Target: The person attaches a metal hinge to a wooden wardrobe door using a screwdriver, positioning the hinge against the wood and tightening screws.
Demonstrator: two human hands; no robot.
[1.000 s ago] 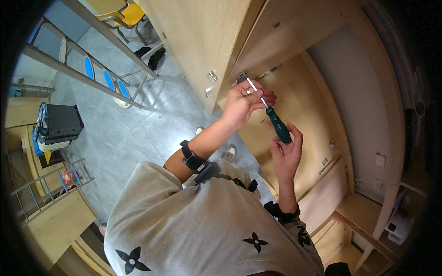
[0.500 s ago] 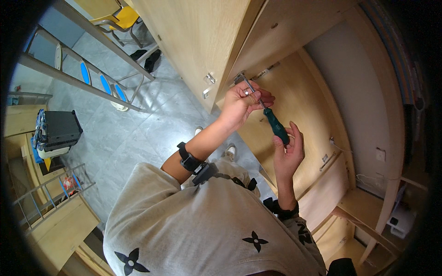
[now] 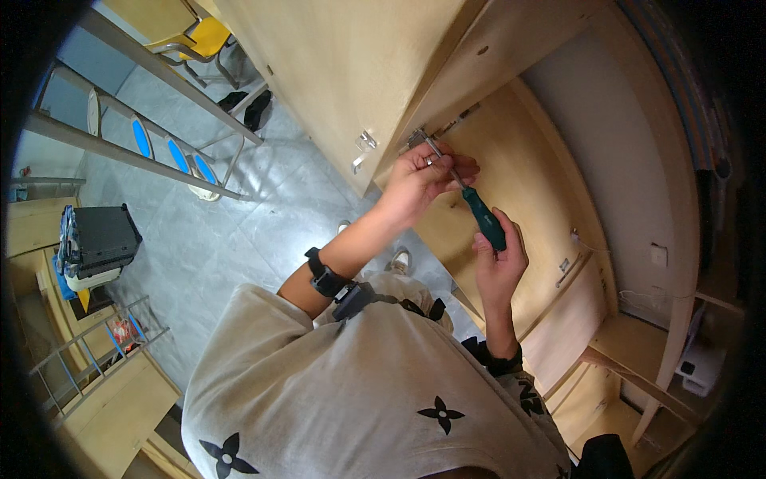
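My right hand (image 3: 499,259) grips the green handle of a screwdriver (image 3: 483,217). Its metal shaft runs up and left to a metal hinge (image 3: 416,139) at the inner edge of a light wooden cabinet door (image 3: 511,160). My left hand (image 3: 427,176) is closed around the shaft near the tip, beside the hinge. A black watch (image 3: 323,275) sits on my left wrist.
A second wooden door (image 3: 343,72) with a small metal catch (image 3: 365,142) stands to the left. A metal ladder frame (image 3: 152,144) crosses the grey floor. A black case (image 3: 100,239) rests on a shelf at left. A yellow chair (image 3: 211,36) is at the top.
Both hands and the screwdriver stay at the hinge. My right hand has shifted its grip slightly on the handle. The view has drifted a little.
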